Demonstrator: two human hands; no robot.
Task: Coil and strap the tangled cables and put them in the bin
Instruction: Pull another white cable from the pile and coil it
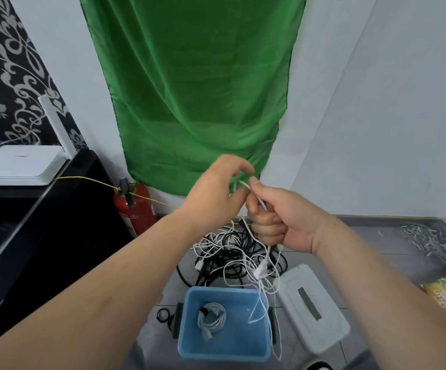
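Note:
My right hand (277, 220) grips a thin white cable (263, 287), fingers curled round it and thumb pinching its top end. My left hand (216, 190) is raised beside it, its thumb and fingers curved around the cable's top loop; whether it pinches the cable is unclear. The white cable hangs down from my hands over the blue bin (189, 340). Inside the bin lies one coiled, strapped grey-white cable (212, 320). Behind the bin a tangled pile of black and white cables (227, 252) lies on the floor.
A white bin lid (312, 308) lies right of the bin. Black straps (164, 315) lie left of it. A red fire extinguisher (133, 206) stands at the wall under a green curtain (195, 89). A black cabinet (43, 222) is at left, a dark tray (403, 236) with scraps at right.

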